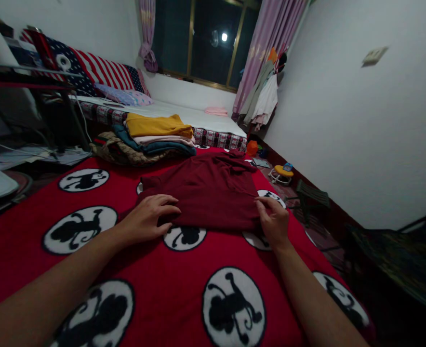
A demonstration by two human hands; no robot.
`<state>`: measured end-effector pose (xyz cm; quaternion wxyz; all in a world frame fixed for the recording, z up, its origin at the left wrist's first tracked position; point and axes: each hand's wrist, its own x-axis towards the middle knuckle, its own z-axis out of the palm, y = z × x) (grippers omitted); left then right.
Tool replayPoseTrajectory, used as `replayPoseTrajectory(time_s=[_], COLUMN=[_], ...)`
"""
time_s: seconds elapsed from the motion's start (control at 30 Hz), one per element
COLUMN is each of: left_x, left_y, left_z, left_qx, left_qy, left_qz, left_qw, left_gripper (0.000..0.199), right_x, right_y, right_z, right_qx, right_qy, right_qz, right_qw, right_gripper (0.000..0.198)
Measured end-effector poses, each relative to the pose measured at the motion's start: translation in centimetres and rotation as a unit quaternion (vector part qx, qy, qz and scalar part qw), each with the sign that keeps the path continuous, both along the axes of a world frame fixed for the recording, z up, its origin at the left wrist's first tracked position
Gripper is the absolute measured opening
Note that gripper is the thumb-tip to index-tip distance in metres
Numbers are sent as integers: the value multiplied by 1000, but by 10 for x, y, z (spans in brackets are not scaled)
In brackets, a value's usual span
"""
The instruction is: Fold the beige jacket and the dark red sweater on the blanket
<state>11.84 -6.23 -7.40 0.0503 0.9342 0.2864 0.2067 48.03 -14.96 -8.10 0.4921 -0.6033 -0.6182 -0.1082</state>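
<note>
A maroon shirt (pixel 213 205) lies spread on a red blanket (pixel 155 299) printed with dark monkey figures in white circles. Its near edge runs straight between my two hands, while the far part is bunched and wrinkled. My left hand (pixel 151 217) rests on the shirt's left side, palm down, fingers apart. On the opposite side, my right hand (pixel 273 219) pinches the fabric at the right edge between thumb and fingers. Beyond my left hand sits a stack of folded clothes, with a mustard-yellow garment (pixel 158 125) on top and a brown patterned one (pixel 126 150) at the bottom.
Behind the blanket stands a bed (pixel 184 113) below a window. At left is a table (pixel 25 79) with a red flask (pixel 43 48). Along the right wall are a yellow-topped stool (pixel 283 171), a folding stool (pixel 312 195) and a dark patterned chair (pixel 397 260).
</note>
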Motion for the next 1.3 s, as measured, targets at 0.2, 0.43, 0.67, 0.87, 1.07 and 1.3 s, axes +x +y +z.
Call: replayPoseTrajectory(time_s=[0.2,0.43,0.67,0.87,1.07,1.3], left_x=[-12,-23,-16,-19,-23,21], left_y=[16,36,32,31,30,44], left_z=[2,-8,-10,-5,-12,29], left_qx=[-67,-161,-140,-133,-127,-101], left_qy=[-94,-109,-165,-181,-97,10], left_qz=[136,294,291,281,268,300], left_qw=[984,936,932,933,950,948], left_gripper=[43,53,49,40,26,54], right_x=[67,69,60,45,38,22], right_y=[15,24,49,86,91,92], right_z=[-25,-39,-8,4,-15,-11], right_qx=[-173,-220,-274,-170,-131,-50], right_qy=[-56,-66,-208,-182,-154,-201], right_qz=[-242,-258,-192,-214,-196,-68], right_qw=[953,939,919,944,959,976], right_gripper=[61,48,28,20,30,34])
